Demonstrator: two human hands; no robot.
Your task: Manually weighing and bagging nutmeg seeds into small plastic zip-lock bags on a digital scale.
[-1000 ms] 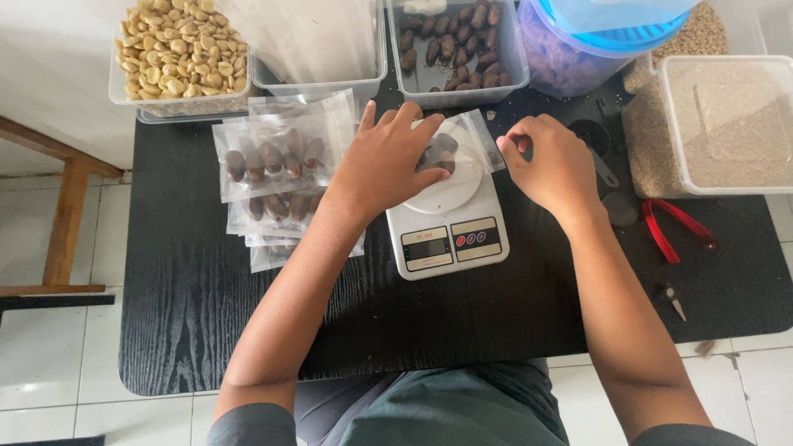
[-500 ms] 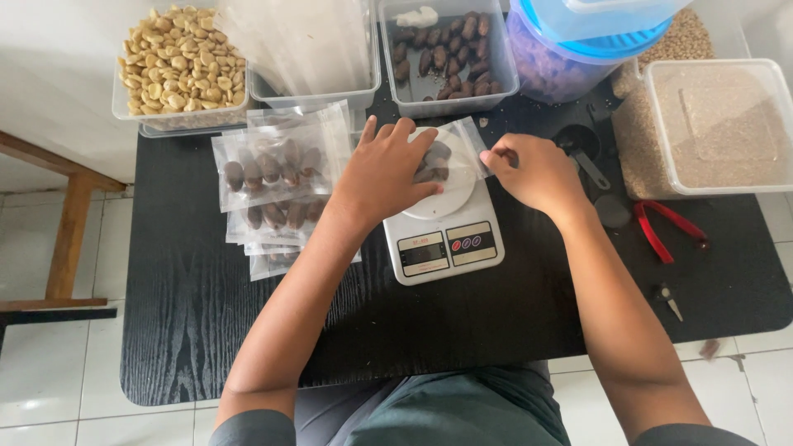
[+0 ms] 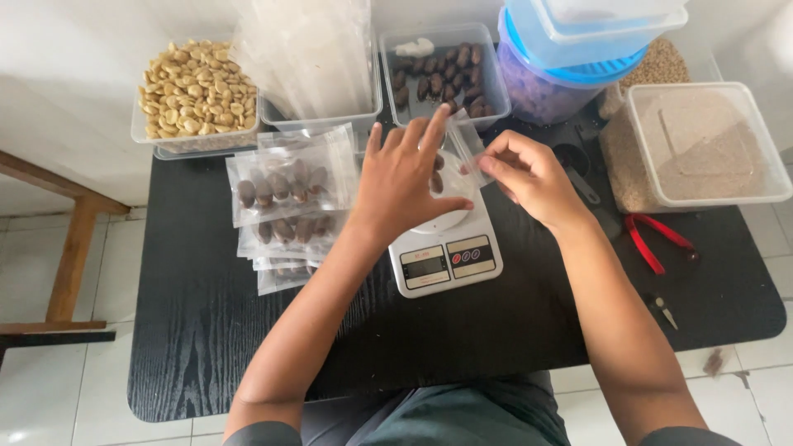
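the left hand (image 3: 406, 177) lies spread, fingers fanned, over the small clear plastic bag (image 3: 464, 153) of dark brown dates, pressing it from the near side with nothing gripped in the palm. the right hand (image 3: 529, 177) pinches the bag's upper edge between thumb and forefinger, the other fingers curled in. the bag is see-through and glossy, with a few dark oblong dates showing through beside the left fingers; most of it is hidden under that hand. it sits between the two hands, over the round platform of the white digital kitchen scale (image 3: 446, 252), which rests on the black wood-grain table (image 3: 206, 330).

left of the hand lies a stack of filled clear bags (image 3: 285, 202) with the same dates. behind them stand a clear tub of pale nuts (image 3: 194, 95), a clear tub of empty bags (image 3: 318, 66) and a clear tub of dates (image 3: 442, 70). red-handled pliers (image 3: 657, 239) lie to the right.
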